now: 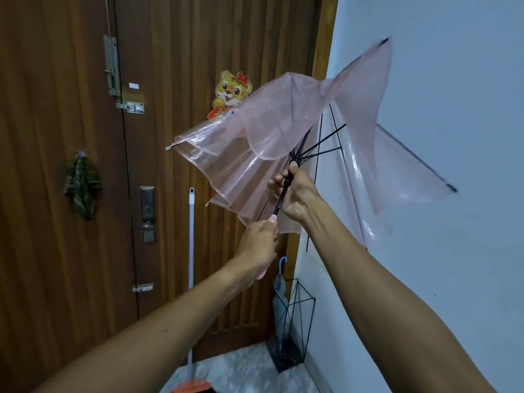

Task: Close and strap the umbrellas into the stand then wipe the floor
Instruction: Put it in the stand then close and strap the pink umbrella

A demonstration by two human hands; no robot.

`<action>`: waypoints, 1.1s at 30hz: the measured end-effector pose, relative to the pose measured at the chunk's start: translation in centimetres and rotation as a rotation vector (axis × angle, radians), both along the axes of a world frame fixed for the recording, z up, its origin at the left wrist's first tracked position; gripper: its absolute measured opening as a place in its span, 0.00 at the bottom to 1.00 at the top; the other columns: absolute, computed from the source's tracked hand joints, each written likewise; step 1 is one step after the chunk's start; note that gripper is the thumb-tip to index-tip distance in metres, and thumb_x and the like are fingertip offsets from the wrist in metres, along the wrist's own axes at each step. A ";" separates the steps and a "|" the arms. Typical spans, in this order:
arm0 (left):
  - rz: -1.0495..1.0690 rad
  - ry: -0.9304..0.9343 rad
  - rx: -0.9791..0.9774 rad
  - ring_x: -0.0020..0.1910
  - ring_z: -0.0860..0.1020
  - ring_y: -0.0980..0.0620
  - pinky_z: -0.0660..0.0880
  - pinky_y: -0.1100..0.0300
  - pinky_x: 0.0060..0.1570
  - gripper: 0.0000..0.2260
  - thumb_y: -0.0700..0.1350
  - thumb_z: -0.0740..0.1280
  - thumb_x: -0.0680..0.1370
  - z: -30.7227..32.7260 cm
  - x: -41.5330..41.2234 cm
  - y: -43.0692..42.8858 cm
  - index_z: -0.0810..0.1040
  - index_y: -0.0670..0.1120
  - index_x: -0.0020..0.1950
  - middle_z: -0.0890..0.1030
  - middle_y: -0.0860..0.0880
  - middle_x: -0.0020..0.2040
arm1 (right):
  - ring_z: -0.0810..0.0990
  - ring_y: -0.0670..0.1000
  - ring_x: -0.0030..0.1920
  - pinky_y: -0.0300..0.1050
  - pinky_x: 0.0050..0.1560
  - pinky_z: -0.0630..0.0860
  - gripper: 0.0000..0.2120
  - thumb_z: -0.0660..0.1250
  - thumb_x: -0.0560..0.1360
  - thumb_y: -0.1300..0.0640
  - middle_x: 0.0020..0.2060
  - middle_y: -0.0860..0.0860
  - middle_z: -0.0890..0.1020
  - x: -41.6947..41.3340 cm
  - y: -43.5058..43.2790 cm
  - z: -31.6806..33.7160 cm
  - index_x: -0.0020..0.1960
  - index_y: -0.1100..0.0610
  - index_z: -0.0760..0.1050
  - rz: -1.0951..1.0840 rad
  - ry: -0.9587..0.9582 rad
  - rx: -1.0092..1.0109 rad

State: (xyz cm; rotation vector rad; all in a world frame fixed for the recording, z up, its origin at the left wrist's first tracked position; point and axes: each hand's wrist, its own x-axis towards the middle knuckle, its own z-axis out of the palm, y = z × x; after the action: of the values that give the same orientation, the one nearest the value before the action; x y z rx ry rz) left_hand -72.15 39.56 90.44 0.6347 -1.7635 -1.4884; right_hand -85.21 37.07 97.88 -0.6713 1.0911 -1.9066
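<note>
One pink umbrella, handle in left hand, shaft within right fingers

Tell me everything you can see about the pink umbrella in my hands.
The pink umbrella has a translucent, plastic-looking canopy on thin black ribs and a black shaft. It is half open, panels slack and unevenly folded, some ribs bare. It tilts up and away, in the air before the wooden door and white wall. The left hand grips its pale pink handle; the right hand grips the shaft higher up.
</note>
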 end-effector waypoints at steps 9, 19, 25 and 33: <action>0.157 0.064 0.165 0.23 0.62 0.52 0.58 0.61 0.28 0.20 0.50 0.55 0.84 0.3 -1.2 -1.2 0.70 0.46 0.34 0.66 0.54 0.19 | 0.73 0.49 0.26 0.41 0.35 0.70 0.20 0.48 0.84 0.56 0.22 0.50 0.72 3.4 0.8 -2.6 0.36 0.56 0.66 0.071 0.000 0.048; 0.192 0.013 0.151 0.25 0.65 0.51 0.62 0.59 0.33 0.16 0.49 0.54 0.83 -1.3 -0.1 -1.8 0.74 0.47 0.39 0.68 0.48 0.29 | 0.74 0.53 0.32 0.45 0.35 0.72 0.17 0.44 0.82 0.62 0.28 0.53 0.72 5.1 0.8 -4.7 0.42 0.57 0.69 0.007 0.004 0.091; 0.153 0.017 0.186 0.22 0.63 0.53 0.58 0.62 0.25 0.19 0.49 0.54 0.84 -1.3 0.0 -2.2 0.70 0.46 0.35 0.66 0.50 0.24 | 0.74 0.54 0.31 0.46 0.39 0.75 0.20 0.54 0.82 0.59 0.26 0.54 0.73 5.6 0.9 -5.5 0.32 0.59 0.71 0.054 0.012 0.043; 0.146 0.017 0.258 0.24 0.68 0.54 0.67 0.60 0.24 0.18 0.48 0.57 0.84 -0.9 -0.1 -2.8 0.68 0.50 0.34 0.70 0.52 0.27 | 0.78 0.51 0.32 0.43 0.38 0.75 0.19 0.55 0.85 0.49 0.31 0.54 0.80 5.4 1.6 -5.6 0.41 0.57 0.75 0.063 0.095 0.182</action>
State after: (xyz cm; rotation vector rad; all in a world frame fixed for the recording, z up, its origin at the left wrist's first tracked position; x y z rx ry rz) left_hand -72.26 36.78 89.51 0.8591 -1.4903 -1.6263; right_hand -79.82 38.65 92.26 -0.6908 1.2709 -1.7124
